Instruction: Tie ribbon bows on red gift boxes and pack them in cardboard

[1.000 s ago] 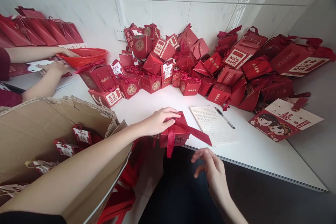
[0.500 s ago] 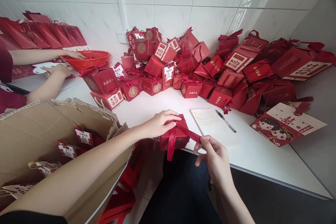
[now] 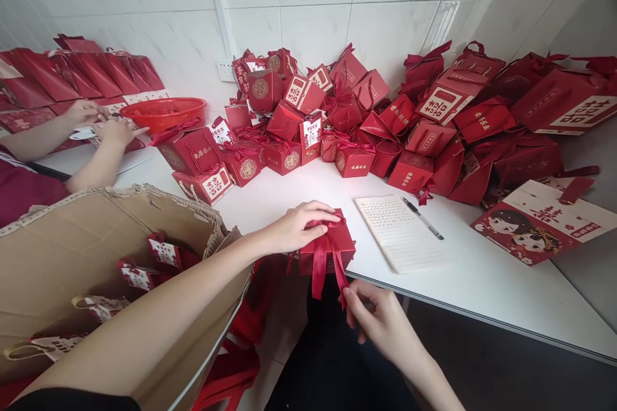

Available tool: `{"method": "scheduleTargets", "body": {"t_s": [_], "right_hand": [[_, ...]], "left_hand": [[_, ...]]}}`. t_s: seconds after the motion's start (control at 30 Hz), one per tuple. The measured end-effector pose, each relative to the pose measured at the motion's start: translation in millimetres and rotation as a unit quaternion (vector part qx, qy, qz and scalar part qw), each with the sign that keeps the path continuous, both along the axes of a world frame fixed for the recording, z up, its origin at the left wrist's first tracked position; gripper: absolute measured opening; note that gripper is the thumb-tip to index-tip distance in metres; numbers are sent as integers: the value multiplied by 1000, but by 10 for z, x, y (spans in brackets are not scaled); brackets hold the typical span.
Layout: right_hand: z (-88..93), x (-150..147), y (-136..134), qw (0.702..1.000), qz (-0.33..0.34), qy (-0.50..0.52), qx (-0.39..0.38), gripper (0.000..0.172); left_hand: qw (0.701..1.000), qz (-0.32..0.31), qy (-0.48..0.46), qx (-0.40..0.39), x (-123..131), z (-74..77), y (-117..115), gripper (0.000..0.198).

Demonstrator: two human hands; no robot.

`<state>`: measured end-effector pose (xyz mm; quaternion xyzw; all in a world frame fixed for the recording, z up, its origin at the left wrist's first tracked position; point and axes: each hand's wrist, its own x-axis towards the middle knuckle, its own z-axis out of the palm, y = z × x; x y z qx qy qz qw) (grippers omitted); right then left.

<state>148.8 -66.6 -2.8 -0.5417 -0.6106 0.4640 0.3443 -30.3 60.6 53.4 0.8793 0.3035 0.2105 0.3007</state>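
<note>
A small red gift box (image 3: 337, 245) sits at the front edge of the white table (image 3: 482, 289). My left hand (image 3: 299, 226) presses on its top, fingers curled over the knot of its red ribbon (image 3: 325, 263). Two ribbon tails hang down over the front of the box. My right hand (image 3: 373, 318) is below the table edge, thumb and fingers pinched on the end of the right-hand tail.
A heap of red gift boxes (image 3: 366, 115) fills the back of the table along the tiled wall. A notebook (image 3: 402, 232) with a pen (image 3: 424, 218) lies right of the box. An open cardboard carton (image 3: 96, 270) stands at left. Another person's hands (image 3: 103, 128) work beside a red basket (image 3: 164, 112).
My right hand rose to the ribbon tail that lay out to the right, took hold of it and drew it down below the table edge. The other person's hands left the basket.
</note>
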Motion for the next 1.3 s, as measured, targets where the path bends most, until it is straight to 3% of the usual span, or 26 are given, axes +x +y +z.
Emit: {"method": "scheduleTargets", "body": {"t_s": [0.07, 0.17, 0.23, 0.33, 0.4, 0.5, 0.6, 0.73, 0.93, 1.13, 1.3], "right_hand": [[22, 96, 24, 997, 46, -50, 48, 30], [216, 319, 128, 986, 97, -106, 84, 26], [394, 437, 262, 987, 36, -134, 78, 35], [591, 443, 560, 972, -110, -165, 123, 45], [633, 340, 778, 966, -117, -178, 147, 45], [597, 151, 1019, 977, -58, -170, 116, 44], [524, 50, 1105, 986, -33, -135, 87, 40], [409, 42, 1082, 994, -51, -54, 74, 33], [235, 23, 1047, 993, -77, 69, 61, 38], [177, 39, 1031, 980, -110, 163, 31, 42], [139, 46, 1035, 975, -109, 190, 31, 40]], "left_hand": [[1000, -12, -15, 3, -10, 4, 7, 30], [999, -8, -49, 11, -38, 45, 16, 34], [997, 42, -69, 17, -67, 93, 15, 34], [981, 185, -49, 15, -115, 162, 0, 24], [964, 263, 26, -5, -135, 186, -18, 28], [951, 282, 121, -43, -135, 176, -52, 45], [956, 270, 107, -47, -110, 146, -82, 46], [959, 268, 67, -65, -74, 138, -105, 43], [965, 245, 17, -97, -64, 75, -78, 35], [958, 242, -35, -149, -44, -51, -28, 33], [961, 257, -16, -104, 19, -78, -63, 29]]}}
